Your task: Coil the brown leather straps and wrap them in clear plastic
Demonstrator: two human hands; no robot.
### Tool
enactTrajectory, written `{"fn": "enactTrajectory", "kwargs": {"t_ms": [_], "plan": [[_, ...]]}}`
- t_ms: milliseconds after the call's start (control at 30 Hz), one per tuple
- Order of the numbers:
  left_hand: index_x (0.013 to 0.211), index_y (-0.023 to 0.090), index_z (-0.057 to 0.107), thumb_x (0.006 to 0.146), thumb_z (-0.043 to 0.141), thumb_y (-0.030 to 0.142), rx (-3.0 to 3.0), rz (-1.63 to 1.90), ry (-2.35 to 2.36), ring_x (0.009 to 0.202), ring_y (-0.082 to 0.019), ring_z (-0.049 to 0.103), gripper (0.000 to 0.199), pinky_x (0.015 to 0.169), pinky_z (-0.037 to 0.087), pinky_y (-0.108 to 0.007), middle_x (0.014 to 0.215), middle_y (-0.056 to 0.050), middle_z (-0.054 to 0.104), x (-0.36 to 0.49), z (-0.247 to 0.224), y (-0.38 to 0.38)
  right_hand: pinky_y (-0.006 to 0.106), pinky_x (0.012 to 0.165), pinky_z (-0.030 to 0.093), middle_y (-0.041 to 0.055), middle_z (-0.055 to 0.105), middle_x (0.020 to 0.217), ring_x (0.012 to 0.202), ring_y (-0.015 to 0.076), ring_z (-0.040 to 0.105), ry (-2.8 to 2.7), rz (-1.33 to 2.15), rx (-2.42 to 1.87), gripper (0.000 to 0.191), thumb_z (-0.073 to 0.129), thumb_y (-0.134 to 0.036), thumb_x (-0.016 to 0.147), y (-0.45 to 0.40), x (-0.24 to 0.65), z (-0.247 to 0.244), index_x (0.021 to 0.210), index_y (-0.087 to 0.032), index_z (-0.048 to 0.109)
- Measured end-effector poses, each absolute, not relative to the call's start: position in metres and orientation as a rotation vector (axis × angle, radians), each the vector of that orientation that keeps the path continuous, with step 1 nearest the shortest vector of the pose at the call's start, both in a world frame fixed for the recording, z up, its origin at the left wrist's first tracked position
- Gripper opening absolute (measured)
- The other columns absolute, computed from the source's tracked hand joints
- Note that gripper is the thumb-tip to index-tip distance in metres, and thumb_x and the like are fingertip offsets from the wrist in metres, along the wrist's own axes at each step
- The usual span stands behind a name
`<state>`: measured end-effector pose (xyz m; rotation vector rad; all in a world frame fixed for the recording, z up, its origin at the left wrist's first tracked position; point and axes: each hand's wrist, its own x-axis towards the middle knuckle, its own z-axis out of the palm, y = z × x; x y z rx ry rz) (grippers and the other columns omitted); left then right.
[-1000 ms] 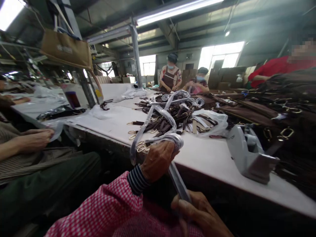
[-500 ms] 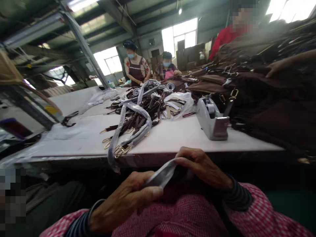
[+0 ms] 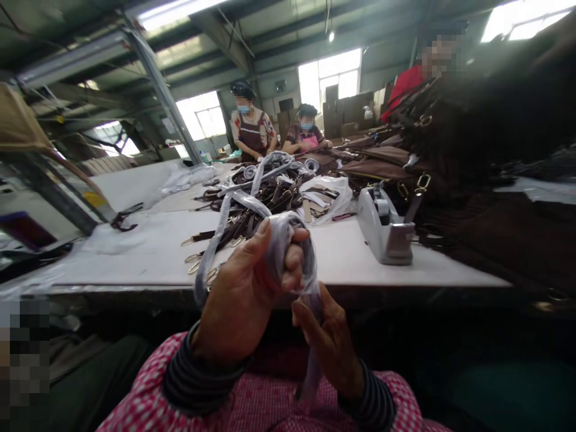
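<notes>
A strap in clear plastic film (image 3: 279,240) is looped into a coil around the fingers of my left hand (image 3: 245,294), which is closed on it above the table's front edge. Just below and to the right, my right hand (image 3: 330,342) pinches the strap where it leaves the coil. The strap's loose end hangs down in front of my checked apron. Behind my hands lies a heap of dark brown straps (image 3: 252,225) with gold-coloured clasps, and more film-wrapped straps (image 3: 219,231) are draped over it.
A grey tape dispenser (image 3: 387,231) stands on the white table (image 3: 135,264) to the right. Beside it are a plastic bag (image 3: 330,195) of small strips and a large pile of brown bags (image 3: 477,222). Two masked people work at the far side; another in red is behind the pile.
Both hands have risen, and the strap held between them is now coiled around my left fingers. My right hand has moved below the coil. At right, dark brown bags have been lifted.
</notes>
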<state>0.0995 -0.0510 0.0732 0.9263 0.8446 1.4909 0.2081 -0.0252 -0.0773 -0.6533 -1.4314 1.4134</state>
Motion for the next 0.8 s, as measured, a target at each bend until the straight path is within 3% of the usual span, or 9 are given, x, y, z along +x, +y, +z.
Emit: {"fn": "enactTrajectory", "kwargs": {"t_ms": [100,200,300,367,433,600,700,800], "plan": [[0.120,0.013,0.066,0.105,0.049,0.039,1.191,1.580,0.954,0.076,-0.014,0.064,0.034,0.070,0.055,-0.026,0.094,-0.004,0.065,0.099,0.066,-0.044,0.022,0.047,0.034,-0.0031,0.058,0.071,0.050,0.0086,0.043,-1.468,1.620,-0.579,0.038,0.060,-0.056,0.099,-0.024,0.207,-0.081,0.106,-0.019,0.064],[0.113,0.017,0.062,0.103,0.056,0.033,1.748,1.541,1.341,0.089,-0.018,0.067,0.020,0.081,0.052,-0.030,0.099,-0.004,0.069,0.092,0.049,-0.037,0.021,0.047,0.037,-0.0012,0.064,0.070,0.047,0.0080,0.048,-1.518,2.010,-0.410,0.044,0.061,-0.058,0.097,-0.019,0.215,-0.082,0.110,-0.016,0.062],[0.097,0.016,0.060,0.103,0.053,0.024,2.506,1.221,1.735,0.075,-0.020,0.063,0.012,0.067,0.046,-0.033,0.084,-0.005,0.067,0.078,0.030,-0.033,0.019,0.046,0.040,0.0010,0.065,0.065,0.046,0.0086,0.051,-1.589,2.236,-0.358,0.050,0.060,-0.061,0.097,-0.014,0.233,-0.084,0.109,-0.012,0.066],[0.091,0.017,0.057,0.105,0.047,0.021,2.891,0.958,1.807,0.064,-0.020,0.059,0.018,0.059,0.041,-0.033,0.075,-0.004,0.062,0.069,0.017,-0.032,0.017,0.042,0.038,0.0014,0.064,0.062,0.042,0.0070,0.049,-1.641,2.320,-0.378,0.055,0.055,-0.063,0.099,-0.010,0.248,-0.086,0.102,-0.010,0.070],[0.089,0.018,0.056,0.108,0.042,0.029,3.041,0.735,1.767,0.061,-0.021,0.058,0.026,0.056,0.039,-0.034,0.073,-0.003,0.061,0.060,0.005,-0.033,0.016,0.039,0.035,0.0015,0.063,0.059,0.038,0.0061,0.047,-1.684,2.372,-0.400,0.061,0.049,-0.065,0.101,-0.006,0.261,-0.087,0.097,-0.009,0.073],[0.095,0.017,0.056,0.101,0.035,0.069,2.895,0.392,1.564,0.071,-0.025,0.065,0.057,0.064,0.046,-0.037,0.083,-0.006,0.066,0.049,-0.017,-0.043,0.016,0.041,0.035,-0.0027,0.057,0.057,0.041,0.0062,0.045,-1.806,2.269,-0.519,0.053,0.063,-0.064,0.093,0.011,0.284,-0.077,0.095,-0.011,0.071],[0.099,0.017,0.057,0.099,0.031,0.075,2.767,0.337,1.517,0.074,-0.025,0.067,0.063,0.066,0.046,-0.036,0.088,-0.007,0.068,0.049,-0.019,-0.048,0.017,0.045,0.036,-0.0050,0.055,0.062,0.049,0.0067,0.046,-1.903,2.103,-0.641,0.041,0.076,-0.055,0.085,0.022,0.293,-0.061,0.091,-0.015,0.071],[0.092,0.019,0.056,0.101,0.033,0.072,2.663,0.319,1.568,0.070,-0.023,0.064,0.058,0.063,0.041,-0.035,0.083,-0.004,0.067,0.052,-0.012,-0.050,0.020,0.058,0.046,-0.0022,0.067,0.081,0.067,0.0120,0.059,-2.057,1.796,-0.802,0.033,0.080,-0.049,0.084,0.030,0.302,-0.045,0.101,-0.021,0.075]]}}
